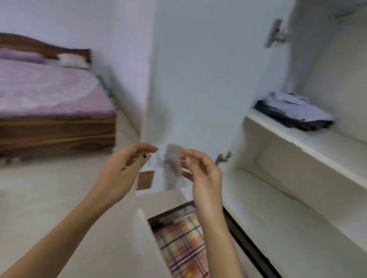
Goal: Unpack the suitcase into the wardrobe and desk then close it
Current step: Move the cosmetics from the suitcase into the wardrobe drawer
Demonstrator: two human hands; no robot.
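Note:
I stand at the open white wardrobe (308, 147). A small, blurred grey cloth (173, 162) hangs in the air between my raised hands. My right hand (203, 177) pinches its right edge with thumb and fingertips. My left hand (121, 169) is just left of the cloth, fingers loosely spread, not touching it. Below my hands a wardrobe drawer (143, 229) is pulled out, with an orange plaid fabric (183, 245) lying in it. Folded blue and dark clothes (293, 111) sit on the upper shelf. The suitcase is out of view.
The white wardrobe door (195, 74) stands open straight ahead. The two lower shelves (293, 200) hold nothing I can see. A wooden bed (46, 99) with a purple cover and pillows is at the left, with pale floor (32, 204) between it and me.

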